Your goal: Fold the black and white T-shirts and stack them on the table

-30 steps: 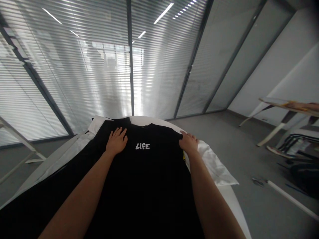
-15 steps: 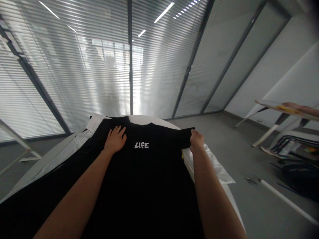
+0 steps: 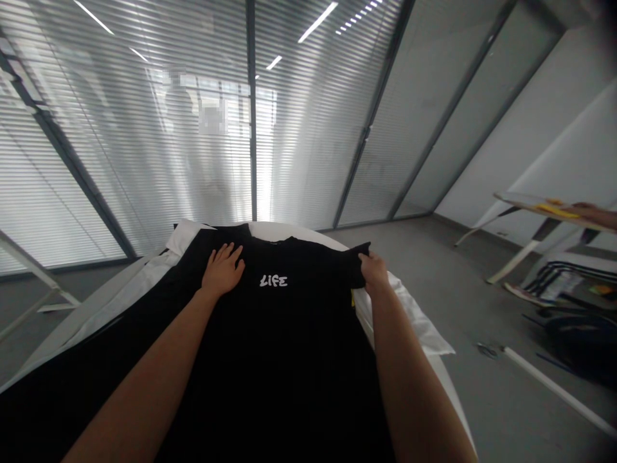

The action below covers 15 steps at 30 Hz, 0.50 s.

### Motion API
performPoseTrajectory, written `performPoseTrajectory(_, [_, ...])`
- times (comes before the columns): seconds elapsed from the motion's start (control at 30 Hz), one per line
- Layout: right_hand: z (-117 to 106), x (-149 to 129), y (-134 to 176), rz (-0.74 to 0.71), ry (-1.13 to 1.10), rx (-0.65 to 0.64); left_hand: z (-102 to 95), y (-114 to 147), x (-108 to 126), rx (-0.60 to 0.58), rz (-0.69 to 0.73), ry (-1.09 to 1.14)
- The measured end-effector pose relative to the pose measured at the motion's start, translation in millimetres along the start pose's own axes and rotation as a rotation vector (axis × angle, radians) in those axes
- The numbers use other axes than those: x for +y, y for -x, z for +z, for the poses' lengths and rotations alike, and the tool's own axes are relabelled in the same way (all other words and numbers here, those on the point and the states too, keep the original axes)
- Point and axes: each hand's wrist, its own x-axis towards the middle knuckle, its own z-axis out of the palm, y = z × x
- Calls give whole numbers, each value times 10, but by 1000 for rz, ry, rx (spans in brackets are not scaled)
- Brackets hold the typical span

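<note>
- On the white table (image 3: 313, 233) before the blinds (image 3: 313, 161), one black shirt (image 3: 289, 347) lies laid out, one white word, "LIFE", on its chest.
- Two hands at it: the left hand (image 3: 222, 270) flat on the cloth, fingers spread; the right hand (image 3: 373, 271) pinching the edge of one sleeve (image 3: 354, 265).
- White cloth (image 3: 417, 321) shows at both sides of the shirt; how many pieces, I can't tell.
- Two forearms (image 3: 144, 360) cover parts of the shirt.
- Off right, another person's hand (image 3: 585, 211) is at a second table (image 3: 520, 204); one white rod (image 3: 554, 389) lies on the floor.
</note>
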Motion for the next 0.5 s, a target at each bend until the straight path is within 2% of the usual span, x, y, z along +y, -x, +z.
performPoseTrajectory(0.1, [63, -162, 67, 3, -98, -29, -7, 5, 8, -1, -3, 2])
performPoseTrajectory(0.2, [141, -366, 168, 71, -114, -92, -17, 5, 12, -8, -4, 6])
performPoseTrajectory(0.27, [207, -501, 230, 63, -21, -108, -23, 1, 13, -15, -5, 7])
performPoseTrajectory(0.37, [351, -656, 336, -86, 181, -170, -26, -8, 14, -19, -10, 4])
performPoseTrajectory(0.5, [604, -683, 589, -225, 427, -448, -18, -14, 14, -18, -9, -1])
